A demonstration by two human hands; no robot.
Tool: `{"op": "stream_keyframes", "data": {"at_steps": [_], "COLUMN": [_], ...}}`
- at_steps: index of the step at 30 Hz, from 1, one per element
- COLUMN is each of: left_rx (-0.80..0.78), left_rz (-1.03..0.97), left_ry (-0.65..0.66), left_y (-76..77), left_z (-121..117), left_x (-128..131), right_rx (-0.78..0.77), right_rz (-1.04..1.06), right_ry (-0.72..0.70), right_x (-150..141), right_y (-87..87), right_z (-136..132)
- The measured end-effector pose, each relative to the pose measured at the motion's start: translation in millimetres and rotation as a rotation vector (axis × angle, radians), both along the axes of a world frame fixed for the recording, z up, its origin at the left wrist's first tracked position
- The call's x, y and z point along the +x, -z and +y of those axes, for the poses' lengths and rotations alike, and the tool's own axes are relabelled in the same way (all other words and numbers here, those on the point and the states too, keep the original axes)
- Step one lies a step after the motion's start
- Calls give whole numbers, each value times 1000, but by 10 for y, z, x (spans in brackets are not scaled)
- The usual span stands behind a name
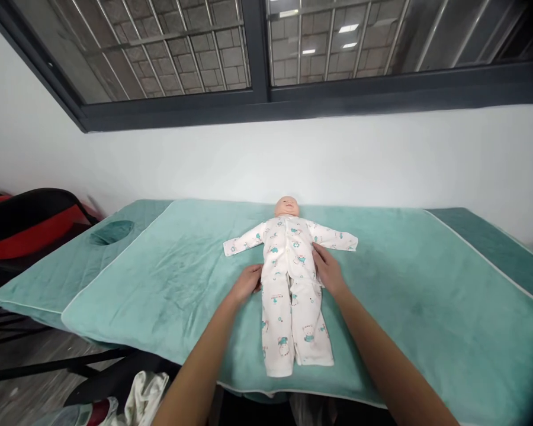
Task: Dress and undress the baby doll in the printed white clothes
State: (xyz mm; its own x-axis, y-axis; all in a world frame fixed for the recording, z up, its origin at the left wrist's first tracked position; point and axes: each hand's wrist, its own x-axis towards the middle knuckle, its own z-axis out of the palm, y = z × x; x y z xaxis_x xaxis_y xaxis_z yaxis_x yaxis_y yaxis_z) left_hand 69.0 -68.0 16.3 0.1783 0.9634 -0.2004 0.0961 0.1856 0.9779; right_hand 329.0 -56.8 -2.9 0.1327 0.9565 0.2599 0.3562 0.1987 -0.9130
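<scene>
1. Our left hand (249, 280) was at the doll's waist, just left of it as we saw it, with the fingers curled and the tips against the edge of the clothing; we could not tell whether they pinched any cloth.
2. Our right hand (326, 267) was on the doll's other side, a little higher, its fingers loosely stretched along the side of the shirt; whether they had hold of the fabric, we could not tell.
3. We had the doll (286, 207) face up between our hands, its head pointing away from us.
4. On the doll we saw a white shirt (284, 245) with small teal and reddish prints, both sleeves spread out sideways.
5. Below the shirt hem, matching trousers (280, 331) covered the doll's legs, which pointed towards us, slightly apart.
6. Beneath the doll we saw a teal padded bed (408, 313) with pale piping; well to the doll's left it had an oval hole (112, 232).
7. Behind the doll's head rose a white wall (204, 163), and above it a dark-framed window (260, 53) with metal bars.
8. Far left of the doll we saw a black and red chair (35, 228), and nearer to us, below the bed edge, a crumpled pale cloth (145, 393).
</scene>
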Motion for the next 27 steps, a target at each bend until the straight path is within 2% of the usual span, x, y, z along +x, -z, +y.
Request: {"op": "stream_keyframes", "data": {"at_steps": [3, 5, 6, 8, 9, 11, 13, 17, 22, 27], "left_rx": [129, 300, 403, 479, 482, 452, 455, 444, 467, 517], "left_rz": [132, 305, 456, 757, 879, 1011, 1055, 1011, 942, 938], "left_ry": [-146, -322, -407, -478, -473, -433, -429, -533, -604, -672], "left_y": [-10, -10, -6, 14, 28, 63, 97, 150, 188, 206], "left_z": [75, 199, 273, 421, 484, 570, 606, 612, 636, 625], "left_x": [-209, -425, -535, -718, -780, -839, -838, -823, -886, -887], "right_rx": [74, 131, 120, -3, -108, -285, -359, -350, -335, -285], "right_rz": [-290, -489, -561, -643, -658, -702, -773, -840, -772, -659], "right_ry": [-48, 81, 203, 444, 505, 484, 401, 346, 372, 257], "right_x": [300, 597, 760, 1066, 1190, 1353, 1408, 1401, 1441, 1485], "right_y": [34, 23, 11, -18, -34, -61, -76, -76, -65, -7], "right_z": [-46, 14, 64, 183, 244, 358, 457, 611, 656, 579]}}
